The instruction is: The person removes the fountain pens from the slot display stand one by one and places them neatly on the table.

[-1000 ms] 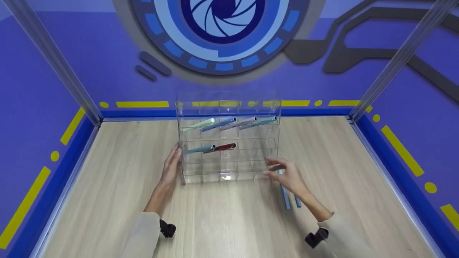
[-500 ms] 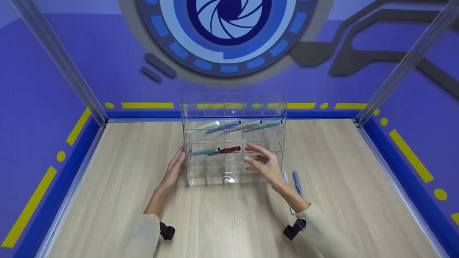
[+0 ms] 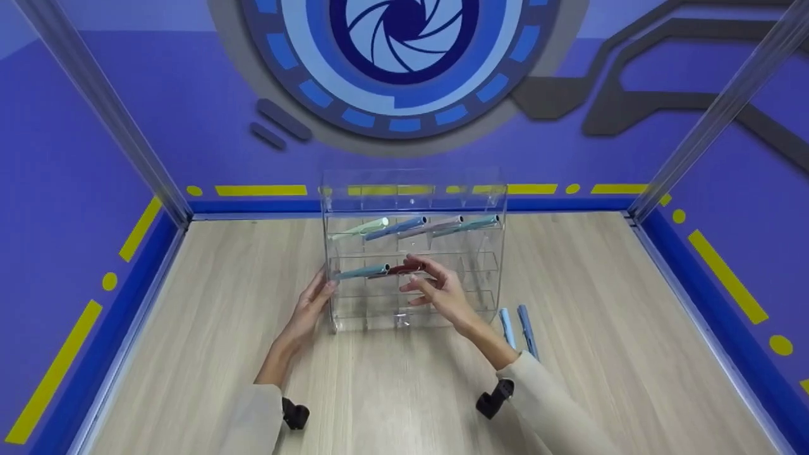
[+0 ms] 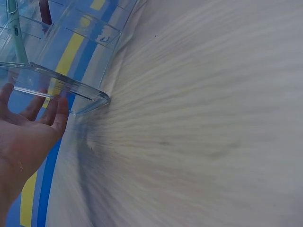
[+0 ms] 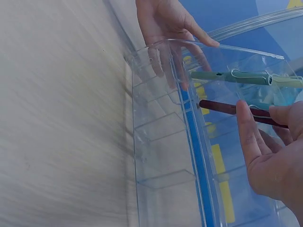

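Note:
A clear acrylic pen rack [image 3: 483,253] stands upright on the table. My left hand [image 3: 311,303] rests on its left side, straight fingers against the side panel in the left wrist view. On a lower tier lie a teal pen [image 3: 363,272] and a dark red pen [image 3: 395,270], tilted in their slots. My right hand [image 3: 442,296] is at the dark red pen's near end, fingers spread loosely around it. In the right wrist view, a fingertip and the thumb overlap that pen [image 5: 222,107]; whether they touch it, I cannot tell.
Higher up, the rack bears a pale green pen [image 3: 363,227], a blue pen [image 3: 398,227], a light purple pen [image 3: 436,225] and another teal pen [image 3: 471,225]. A light blue pen [image 3: 507,327] and a grey-blue pen [image 3: 528,328] lie on the table to the right.
My right hand has moved left from the rack's right side to the dark red pen, uncovering the two pens on the table. My left hand has stayed at the rack's side.

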The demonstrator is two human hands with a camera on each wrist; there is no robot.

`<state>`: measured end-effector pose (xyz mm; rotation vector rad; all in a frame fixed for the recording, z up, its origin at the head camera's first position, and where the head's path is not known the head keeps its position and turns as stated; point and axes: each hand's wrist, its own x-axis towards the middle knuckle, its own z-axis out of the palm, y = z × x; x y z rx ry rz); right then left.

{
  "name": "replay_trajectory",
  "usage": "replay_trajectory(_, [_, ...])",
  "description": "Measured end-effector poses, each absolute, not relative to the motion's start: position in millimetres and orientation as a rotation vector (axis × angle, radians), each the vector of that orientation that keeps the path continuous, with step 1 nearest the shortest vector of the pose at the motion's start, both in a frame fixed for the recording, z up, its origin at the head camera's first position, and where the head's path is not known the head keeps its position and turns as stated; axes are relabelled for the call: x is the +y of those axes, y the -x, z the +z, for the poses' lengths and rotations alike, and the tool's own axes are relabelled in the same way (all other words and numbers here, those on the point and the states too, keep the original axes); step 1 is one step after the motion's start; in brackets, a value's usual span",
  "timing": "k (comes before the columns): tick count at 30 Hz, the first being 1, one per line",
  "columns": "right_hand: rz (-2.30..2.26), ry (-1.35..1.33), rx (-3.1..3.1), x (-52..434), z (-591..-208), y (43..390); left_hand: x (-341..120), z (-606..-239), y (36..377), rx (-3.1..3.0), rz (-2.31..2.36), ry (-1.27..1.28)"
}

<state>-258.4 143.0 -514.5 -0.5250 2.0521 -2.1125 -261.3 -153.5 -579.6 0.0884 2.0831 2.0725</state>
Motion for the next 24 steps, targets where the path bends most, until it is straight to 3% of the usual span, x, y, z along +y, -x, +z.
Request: replay_trajectory(24, [-2.418,0.492,2.032,166.6,-495.7,237.6,-151.5,-580.6,260.4,2.08,2.029,-0.108])
